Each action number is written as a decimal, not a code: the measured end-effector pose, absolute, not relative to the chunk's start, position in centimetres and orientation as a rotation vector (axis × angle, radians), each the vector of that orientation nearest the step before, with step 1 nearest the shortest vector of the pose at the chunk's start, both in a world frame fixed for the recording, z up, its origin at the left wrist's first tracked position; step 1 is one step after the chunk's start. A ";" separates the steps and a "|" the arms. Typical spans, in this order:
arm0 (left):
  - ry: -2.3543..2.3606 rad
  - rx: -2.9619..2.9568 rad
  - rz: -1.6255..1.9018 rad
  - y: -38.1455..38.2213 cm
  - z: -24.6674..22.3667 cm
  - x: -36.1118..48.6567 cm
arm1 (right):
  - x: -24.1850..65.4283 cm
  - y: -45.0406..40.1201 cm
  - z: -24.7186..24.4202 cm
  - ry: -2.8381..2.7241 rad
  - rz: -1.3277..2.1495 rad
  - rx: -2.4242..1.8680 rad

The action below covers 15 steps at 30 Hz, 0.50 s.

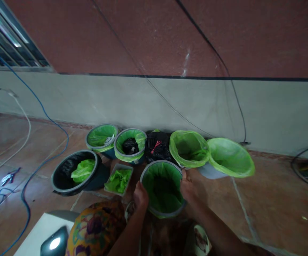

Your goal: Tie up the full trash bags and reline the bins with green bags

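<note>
A round bin with a grey rim [164,214] and a green liner stands in front of me. My left hand [141,195] is closed on the left side of its rim, and my right hand [187,186] grips the rim on the right. Behind it are two bins with loose green liners [189,147] [231,158], a black tied bag [157,146] with a pink tie, and two grey-rimmed bins [130,146] [102,137]. On the left, a black-lined bin [60,177] holds crumpled green plastic. Beside it, a small rectangular container [118,179] holds more green plastic.
A wall [143,99] runs behind the bins. Blue cable [25,199] and white cable [27,121] cross the tiled floor at left. A dark phone-like object [53,241] lies on a white surface [33,236] at lower left. Patterned cloth [95,227] is near my left arm.
</note>
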<state>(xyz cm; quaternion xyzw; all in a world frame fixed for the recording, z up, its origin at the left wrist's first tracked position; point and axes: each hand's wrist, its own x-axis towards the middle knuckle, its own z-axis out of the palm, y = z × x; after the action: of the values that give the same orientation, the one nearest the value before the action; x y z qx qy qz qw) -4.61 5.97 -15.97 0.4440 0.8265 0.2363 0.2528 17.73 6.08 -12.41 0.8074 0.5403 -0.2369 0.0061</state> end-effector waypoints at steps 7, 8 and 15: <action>2.194 1.285 0.978 5.3 -19.0 -4.1 | 18.0 6.2 -15.4 1.648 -0.876 2.668; 2.188 1.294 0.984 5.6 -18.7 -4.2 | 17.9 6.1 -15.3 1.654 -0.897 2.675; 2.015 1.371 0.832 10.4 -13.8 -5.8 | 15.3 2.5 -11.5 1.530 -0.426 2.751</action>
<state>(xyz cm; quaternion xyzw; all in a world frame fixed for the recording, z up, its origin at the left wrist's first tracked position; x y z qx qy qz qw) -5.82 10.39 -13.77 0.5111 0.7512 0.3104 0.2796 15.31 2.52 -11.52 0.8659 0.4816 -0.1341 -0.0178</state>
